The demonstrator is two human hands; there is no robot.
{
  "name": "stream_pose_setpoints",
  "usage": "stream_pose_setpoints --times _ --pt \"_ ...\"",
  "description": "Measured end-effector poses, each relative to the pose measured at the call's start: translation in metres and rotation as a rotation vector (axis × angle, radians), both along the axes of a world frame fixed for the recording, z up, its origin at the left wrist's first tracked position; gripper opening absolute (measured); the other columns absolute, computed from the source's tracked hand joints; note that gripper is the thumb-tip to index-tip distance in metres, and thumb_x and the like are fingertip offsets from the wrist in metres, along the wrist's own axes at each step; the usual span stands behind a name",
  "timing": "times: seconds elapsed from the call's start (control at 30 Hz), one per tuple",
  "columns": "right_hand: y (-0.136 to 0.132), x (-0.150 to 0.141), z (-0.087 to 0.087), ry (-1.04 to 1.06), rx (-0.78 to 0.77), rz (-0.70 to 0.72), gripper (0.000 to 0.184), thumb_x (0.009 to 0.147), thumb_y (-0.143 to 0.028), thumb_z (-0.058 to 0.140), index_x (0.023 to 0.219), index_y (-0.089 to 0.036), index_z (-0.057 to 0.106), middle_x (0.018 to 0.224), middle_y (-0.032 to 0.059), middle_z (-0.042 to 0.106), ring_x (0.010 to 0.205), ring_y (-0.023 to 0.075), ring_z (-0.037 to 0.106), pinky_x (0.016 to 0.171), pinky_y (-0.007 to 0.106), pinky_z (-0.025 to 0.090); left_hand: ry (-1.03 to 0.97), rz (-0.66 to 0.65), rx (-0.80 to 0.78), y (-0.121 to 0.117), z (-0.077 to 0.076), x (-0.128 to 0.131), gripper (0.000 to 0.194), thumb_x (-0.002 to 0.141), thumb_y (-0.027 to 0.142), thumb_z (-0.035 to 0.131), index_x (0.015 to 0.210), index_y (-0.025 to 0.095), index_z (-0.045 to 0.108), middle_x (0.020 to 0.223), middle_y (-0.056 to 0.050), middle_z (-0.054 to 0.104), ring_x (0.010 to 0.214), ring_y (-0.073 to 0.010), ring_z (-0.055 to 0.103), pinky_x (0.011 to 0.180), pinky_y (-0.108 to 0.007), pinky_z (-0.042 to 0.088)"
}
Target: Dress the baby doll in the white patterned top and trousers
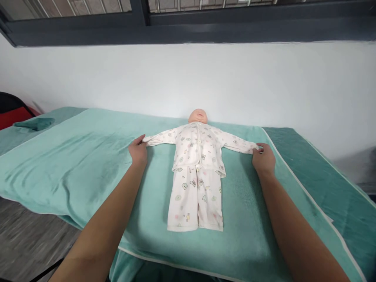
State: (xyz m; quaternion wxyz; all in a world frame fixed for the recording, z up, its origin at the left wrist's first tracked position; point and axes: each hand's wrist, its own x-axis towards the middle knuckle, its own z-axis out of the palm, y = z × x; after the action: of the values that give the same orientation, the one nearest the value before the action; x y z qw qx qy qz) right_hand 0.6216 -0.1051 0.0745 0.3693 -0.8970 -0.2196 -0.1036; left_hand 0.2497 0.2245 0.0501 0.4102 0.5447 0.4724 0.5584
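A baby doll (198, 116) lies on its back in a white patterned long-sleeved top (196, 145) and matching trousers (188, 199). Both of its sleeves are stretched out sideways. My left hand (138, 150) pinches the end of the sleeve on the left, and my right hand (263, 158) pinches the cuff of the sleeve on the right. The top's front meets along a line down the middle, and its hem overlaps the waist of the trousers. No feet show below the trouser legs.
Under the doll a light green blanket (96, 156) covers the bed, with a darker green cover (320, 164) at the right. A white wall (188, 78) and dark window frame (235, 25) rise behind. A red and black item (14, 113) stands at far left.
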Motion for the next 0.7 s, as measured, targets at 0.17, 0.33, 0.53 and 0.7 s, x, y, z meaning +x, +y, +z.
stream_pose_setpoints --times 0.17,0.33,0.53,0.7 --pt "0.0 -0.002 -0.001 -0.117 0.041 0.007 0.047 0.08 -0.025 0.046 0.122 -0.014 0.066 0.116 0.0181 0.06 0.106 0.0299 0.058 0.1 0.048 0.046 -0.031 0.0 -0.018 -0.003 0.006 0.002 0.05 0.068 0.019 0.054 0.114 0.014 0.073 0.103 -0.008 0.072 0.096 -0.0211 0.066 0.097 -0.036 0.052" --pt "0.004 -0.013 -0.003 -0.215 0.024 0.074 0.045 0.083 -0.025 0.05 0.125 -0.014 0.062 0.141 0.0213 0.05 0.133 0.0351 0.044 0.112 0.055 0.037 0.018 -0.069 0.006 -0.013 0.016 0.005 0.048 0.072 0.026 0.055 0.116 0.016 0.073 0.094 -0.004 0.07 0.092 -0.0185 0.064 0.092 -0.031 0.051" --pt "0.014 -0.025 0.001 -0.258 -0.032 0.288 0.047 0.084 -0.025 0.049 0.129 -0.016 0.061 0.143 0.0159 0.056 0.135 0.0298 0.049 0.117 0.05 0.037 0.1 -0.117 -0.009 -0.015 0.015 0.007 0.042 0.076 0.031 0.058 0.11 0.016 0.076 0.083 -0.003 0.068 0.083 -0.0186 0.062 0.09 -0.034 0.051" --pt "0.017 -0.027 0.0 -0.191 -0.074 0.385 0.053 0.087 -0.029 0.05 0.136 -0.014 0.058 0.144 0.0157 0.057 0.136 0.0296 0.05 0.117 0.049 0.038 0.063 -0.161 -0.006 -0.015 0.014 0.009 0.053 0.083 0.027 0.059 0.134 0.014 0.063 0.109 -0.005 0.073 0.105 -0.0196 0.065 0.103 -0.035 0.048"
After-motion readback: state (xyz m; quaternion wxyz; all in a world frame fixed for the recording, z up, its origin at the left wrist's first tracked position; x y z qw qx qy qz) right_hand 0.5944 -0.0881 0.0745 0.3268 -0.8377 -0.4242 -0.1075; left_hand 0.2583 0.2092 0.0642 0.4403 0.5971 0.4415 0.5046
